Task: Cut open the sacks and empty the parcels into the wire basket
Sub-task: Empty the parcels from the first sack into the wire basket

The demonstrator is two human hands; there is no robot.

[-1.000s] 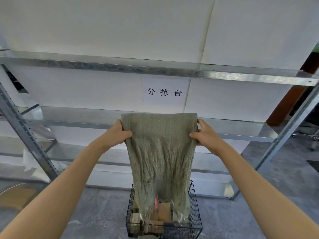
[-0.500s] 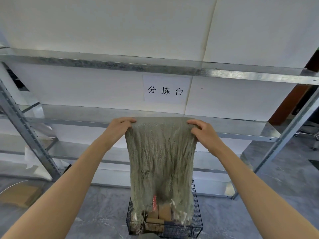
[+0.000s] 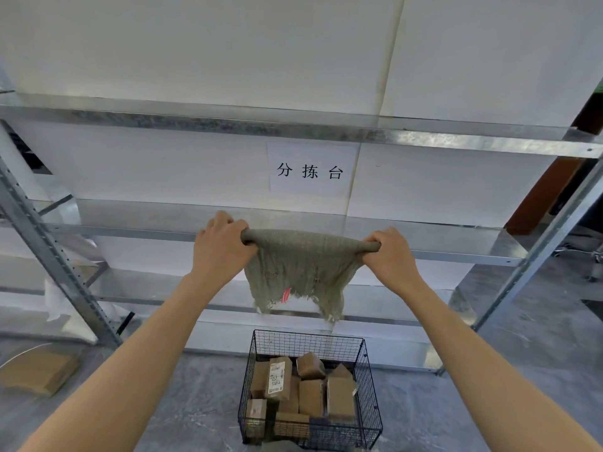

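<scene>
L hand (image 3: 222,249) + R hand (image 3: 390,256): both fists curled tight round rolled top edge of grey-green woven fabric sack (image 3: 300,265), L at its 9 o'clock end, R at 3 o'clock end. Sack at frame ctr, hangs limp, frayed open edge down, red tag near bottom. At 6 o'clock on floor: black wire-mesh basket (image 3: 306,344), below sack, apart from it; brown cardboard parcels (image 3: 313,396) piled inside. At 12 o'clock: white paper sign w/ black characters (image 3: 311,168) on wall behind galvanised steel shelving (image 3: 228,125). At 8 o'clock: flat brown cardboard sheet (image 3: 36,373) on floor.

I see a coarse woven cloth sack (image 3: 301,269), a black wire basket (image 3: 310,344), matt cardboard parcels (image 3: 310,398) and shiny galvanised metal shelves (image 3: 424,140).
</scene>
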